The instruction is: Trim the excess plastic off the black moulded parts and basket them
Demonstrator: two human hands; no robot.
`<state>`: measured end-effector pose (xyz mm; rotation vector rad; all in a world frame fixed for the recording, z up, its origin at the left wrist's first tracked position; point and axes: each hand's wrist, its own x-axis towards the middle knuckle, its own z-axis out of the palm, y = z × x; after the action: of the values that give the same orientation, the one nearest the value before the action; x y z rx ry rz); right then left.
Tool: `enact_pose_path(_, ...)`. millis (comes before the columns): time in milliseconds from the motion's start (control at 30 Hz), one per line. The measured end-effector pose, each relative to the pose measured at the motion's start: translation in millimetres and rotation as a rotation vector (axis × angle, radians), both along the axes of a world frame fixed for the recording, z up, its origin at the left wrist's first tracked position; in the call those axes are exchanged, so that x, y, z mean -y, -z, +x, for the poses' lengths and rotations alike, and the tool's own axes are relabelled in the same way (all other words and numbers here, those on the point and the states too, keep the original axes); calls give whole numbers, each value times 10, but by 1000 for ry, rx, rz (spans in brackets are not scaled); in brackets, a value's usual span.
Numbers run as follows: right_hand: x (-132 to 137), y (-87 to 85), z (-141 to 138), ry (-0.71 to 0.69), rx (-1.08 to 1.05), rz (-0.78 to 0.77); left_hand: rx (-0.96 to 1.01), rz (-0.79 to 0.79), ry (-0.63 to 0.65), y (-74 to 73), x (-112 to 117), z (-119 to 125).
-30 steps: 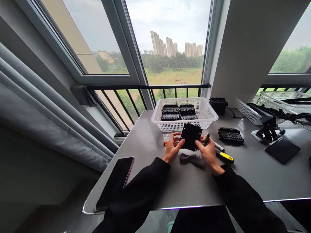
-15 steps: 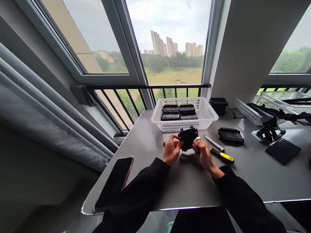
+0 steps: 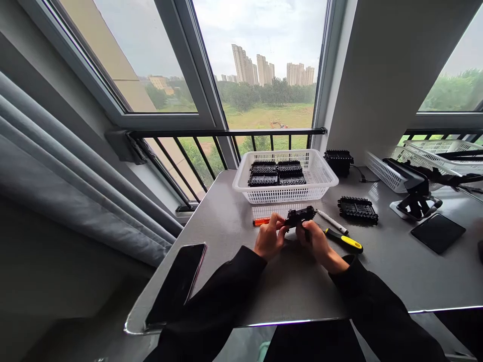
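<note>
Item in hand: one black toothed part, raised above the table, between the near edge and the basket at the far edge. Attitude: tipped to a narrow, edge-on view; half a second earlier its broad flat face was turned to the wearer.

Left hand: fingers and thumb closed in a pinch on the part's left end, its grip on that end much as before.

Right hand: fingers curled in, close against the part's near side and underside; a second ago the thumb lay on the flat face, a green-handled tool by the fingers. Whether a tool is held now, cannot tell.

Bearing on the work: the tilt appears to give access to an edge or the underside; the part seems to be mid-handling, not set down.

Table contents:
- White basket, far edge, just right of the far-left corner; four black toothed units inside, unmoved.
- Single black unit, right of the basket, well in from the near edge.
- White pen and yellow-black tool, just right of the right hand.
- Orange item, beside the left hand, now more exposed.
- Phone, near-left corner.
</note>
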<state>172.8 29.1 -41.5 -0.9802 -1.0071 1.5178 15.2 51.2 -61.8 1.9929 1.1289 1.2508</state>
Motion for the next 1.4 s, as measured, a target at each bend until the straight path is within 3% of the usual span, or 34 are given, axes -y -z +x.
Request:
enact_pose_path(233,-28,-1,36,26,-201,-69,-45,18,-39,-4,-7,-9)
enact_pose_path(600,-4,19,2,-66,-110,-4,62,-38,-20,-56,25,6)
enact_pose_path(933,-16,-64,54,-6,-217,-113,22,-17,-41,-36,19,-4)
enact_pose_path(1267,28,-5,-6,-79,-61,21,60,-37,-24,-56,25,12)
enact_pose_path(1400,11,-24,39,83,-49,103,251,-132,-126,-56,-42,13)
